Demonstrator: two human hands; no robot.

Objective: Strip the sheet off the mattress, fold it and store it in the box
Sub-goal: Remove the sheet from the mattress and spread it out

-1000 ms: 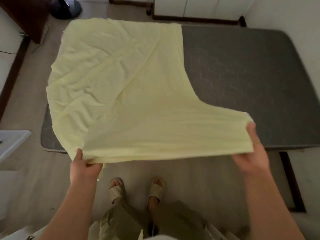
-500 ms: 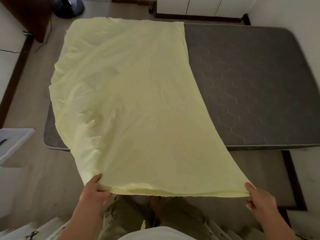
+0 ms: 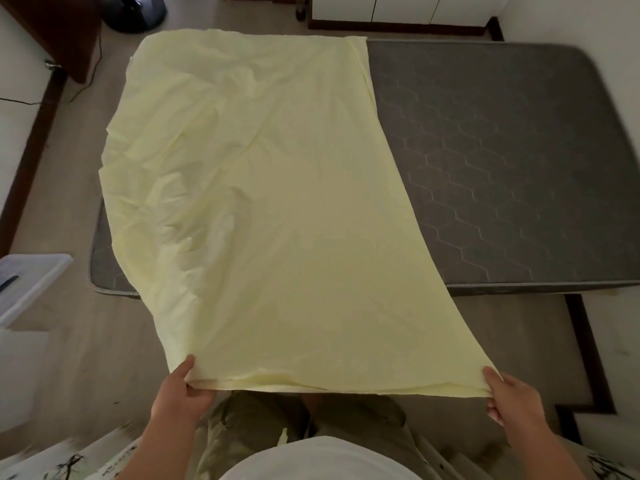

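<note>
A pale yellow sheet [image 3: 270,209], folded over on itself, stretches from the far left part of the grey mattress [image 3: 502,168] toward me and hangs past the mattress's near edge. My left hand [image 3: 181,393] pinches its near left corner, thumb on top. At the near right corner my right hand [image 3: 510,393] pinches the same doubled edge. The sheet is pulled fairly taut between both hands above my legs. A translucent box [image 3: 31,282] with a white rim stands on the floor at the left edge.
The mattress lies on a wooden floor, its right half bare with a hexagon pattern. A fan base [image 3: 138,12] and a dark cabinet [image 3: 62,29] stand at the far left. White cupboards [image 3: 398,8] line the far wall. A wall runs along the right side.
Both hands have pulled the sheet's near edge back toward me and lower, from above the mattress edge to over my legs. The sheet has spread flatter and longer.
</note>
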